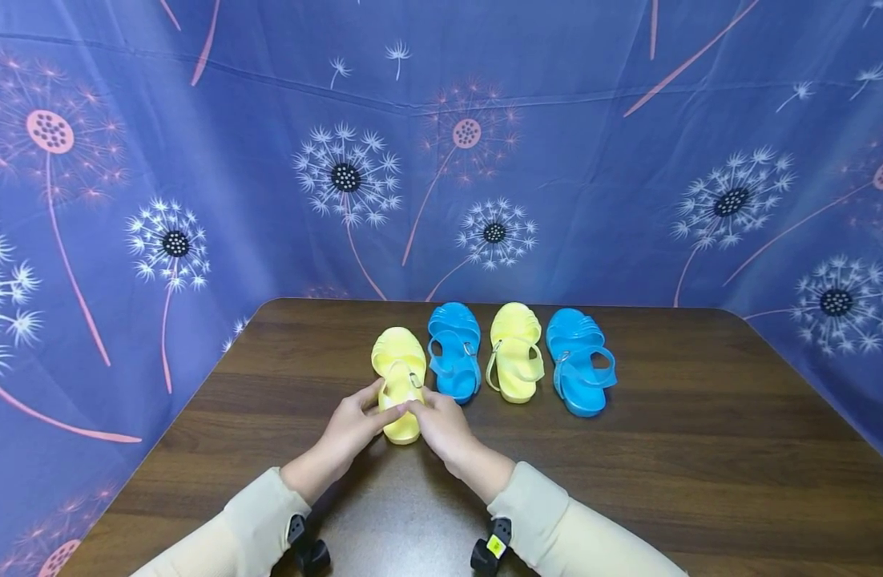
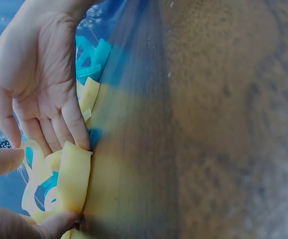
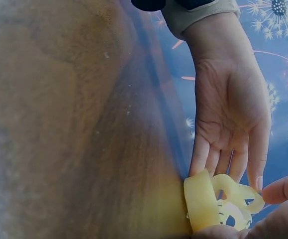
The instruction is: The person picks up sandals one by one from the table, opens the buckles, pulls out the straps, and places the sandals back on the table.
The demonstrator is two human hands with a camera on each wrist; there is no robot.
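My left hand (image 1: 351,425) and right hand (image 1: 445,429) hold a yellow sandal (image 1: 401,349) by its heel end, one hand on each side. The thumbs meet over the strap, and the other fingers lie along the sides. The sandal's toe points away from me, and its sole is at the tabletop. In the left wrist view, the right hand (image 2: 47,74) shows its palm beside the yellow sandal (image 2: 74,177). The right wrist view shows the left hand (image 3: 228,99) with extended fingers at the sandal's heel (image 3: 202,204).
To the right stand a blue sandal (image 1: 456,344), another yellow sandal (image 1: 515,353) and a second blue sandal (image 1: 574,361), toes pointing away. All are on a brown wooden table (image 1: 665,473). Behind the table hangs a blue cloth (image 1: 593,200) with dandelion prints.
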